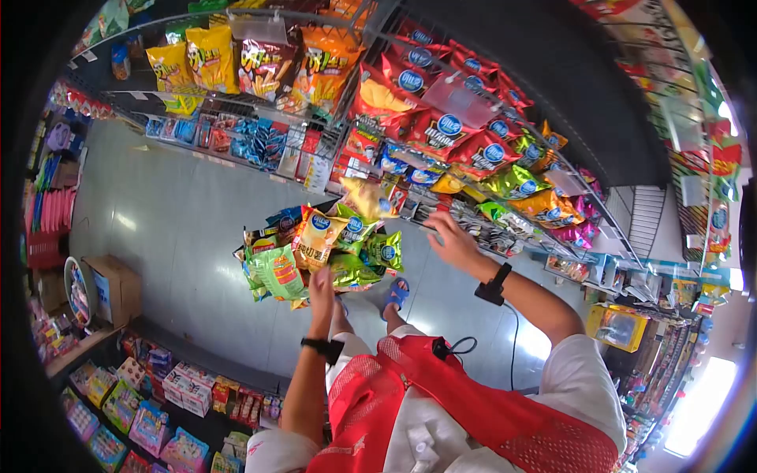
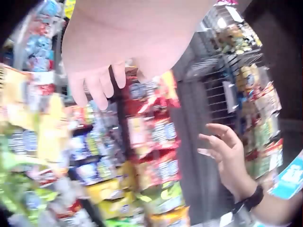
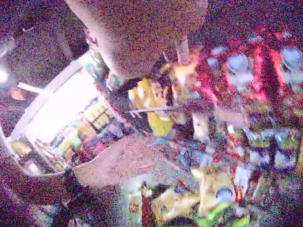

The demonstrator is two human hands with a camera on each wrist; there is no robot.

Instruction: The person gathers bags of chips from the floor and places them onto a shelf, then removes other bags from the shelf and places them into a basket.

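Observation:
My left hand (image 1: 321,290) hangs over the near edge of a heap of snack bags, its fingers overlapping the gold crisp bag (image 1: 318,236) in the head view. Seen from the left wrist, that left hand (image 2: 123,42) has loosely extended fingers and nothing in them. My right hand (image 1: 456,243) is raised in front of the shelf, fingers slightly bent and holding nothing. The left wrist view also shows this right hand (image 2: 229,158) with its fingers apart. In the heap are green bags (image 1: 278,272) and a pale yellow bag (image 1: 367,199) at the back. Whatever bears the heap is hidden.
A wire shelf with red crisp bags (image 1: 441,132) stands ahead, and yellow bags (image 1: 211,59) fill its left part. Behind me on the left is a low shelf of packets (image 1: 150,430). A cardboard box (image 1: 114,288) sits on the left. Grey floor (image 1: 173,205) surrounds the heap.

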